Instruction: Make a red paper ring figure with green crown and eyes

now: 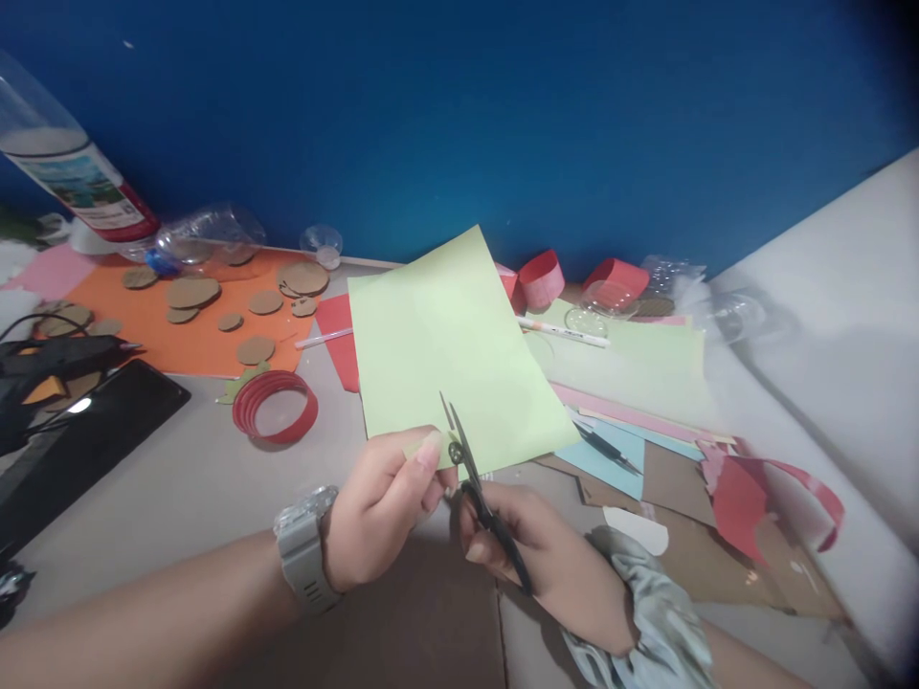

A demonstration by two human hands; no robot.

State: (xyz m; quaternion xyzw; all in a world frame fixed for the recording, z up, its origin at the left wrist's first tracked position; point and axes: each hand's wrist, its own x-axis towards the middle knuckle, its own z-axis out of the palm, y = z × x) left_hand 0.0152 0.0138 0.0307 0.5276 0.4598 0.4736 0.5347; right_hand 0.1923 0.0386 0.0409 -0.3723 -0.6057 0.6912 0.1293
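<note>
A light green paper sheet [445,335] lies tilted in the middle. My left hand [388,507], with a grey watch on its wrist, pinches a small light green paper piece [414,448] near the sheet's lower edge. My right hand [531,545] is wrapped round the handles of black scissors [474,474]. The scissors' blades are slightly parted, point away from me and lie over the lower part of the sheet, just right of my left fingertips. A scrunchie circles my right wrist.
Cardboard discs [192,291] lie on orange paper [172,349] at left, near a red ring [276,408], a black phone [93,440] and a large bottle [82,182]. Red paper rings [541,279], a marker [567,332], a black pen [603,446] and cardboard scraps [682,483] are at right.
</note>
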